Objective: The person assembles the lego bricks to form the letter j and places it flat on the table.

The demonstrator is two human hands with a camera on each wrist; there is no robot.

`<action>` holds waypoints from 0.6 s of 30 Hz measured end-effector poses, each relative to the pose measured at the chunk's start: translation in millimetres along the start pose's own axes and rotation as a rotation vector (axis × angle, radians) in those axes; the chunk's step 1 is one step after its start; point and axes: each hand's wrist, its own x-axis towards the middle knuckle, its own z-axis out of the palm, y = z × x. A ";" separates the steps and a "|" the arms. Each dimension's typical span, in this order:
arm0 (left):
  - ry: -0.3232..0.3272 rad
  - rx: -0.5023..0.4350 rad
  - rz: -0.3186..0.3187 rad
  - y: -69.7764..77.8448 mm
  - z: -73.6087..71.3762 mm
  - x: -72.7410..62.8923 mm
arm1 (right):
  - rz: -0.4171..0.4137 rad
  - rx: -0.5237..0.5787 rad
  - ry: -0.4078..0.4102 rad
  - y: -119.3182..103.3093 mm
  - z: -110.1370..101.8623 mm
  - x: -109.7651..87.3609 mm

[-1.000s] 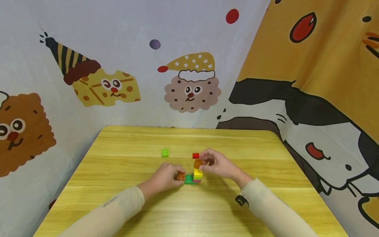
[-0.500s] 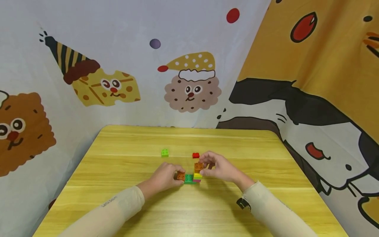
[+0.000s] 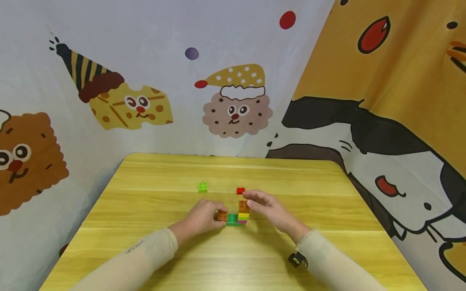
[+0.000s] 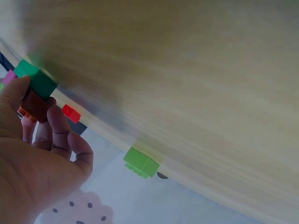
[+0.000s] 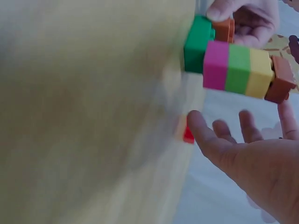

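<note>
A green toy building brick lies on the table as a base. At its left end my left hand pinches an orange-brown brick between thumb and fingers. On the right end rises a stack: magenta brick, light green brick, yellow brick. Topping it is a second orange-brown brick, tilted, with a gap and studs showing under it. My right hand is beside the stack's top, fingers extended, one fingertip right at the top brick's edge.
Behind the stack, close to my right fingertips, lies a small red brick. A lime green brick stands farther left on the wooden table. A printed cloth hangs behind the table's far edge.
My right hand has lowered the orange-brown brick onto the yellow one and let go, its fingers now straighter. My left hand has kept its pinch in the same place.
</note>
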 end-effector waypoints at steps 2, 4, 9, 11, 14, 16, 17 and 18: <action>0.004 -0.001 0.004 -0.2 0.1 -0.1 | 0.043 0.088 -0.010 2.8 3.8 -0.1; 0.006 -0.003 0.003 -0.4 0.7 -0.2 | 0.070 0.165 -0.017 4.6 7.6 -0.2; 0.010 -0.009 0.011 -0.8 1.9 0.1 | 0.086 0.290 -0.036 5.9 14.8 0.9; 0.012 -0.010 0.015 -0.6 2.0 -0.1 | 0.090 0.320 -0.040 6.4 16.6 1.3; 0.016 -0.008 0.020 -0.5 2.1 -0.3 | 0.100 0.356 -0.034 7.7 18.4 1.7; 0.019 -0.011 0.023 -0.6 2.1 -0.4 | 0.101 0.359 -0.023 7.8 19.5 1.6; 0.019 -0.010 0.024 -0.7 2.1 -0.4 | 0.102 0.357 -0.017 7.7 20.0 1.4; 0.019 -0.010 0.023 -0.8 2.1 -0.3 | 0.101 0.351 -0.013 7.6 20.5 1.1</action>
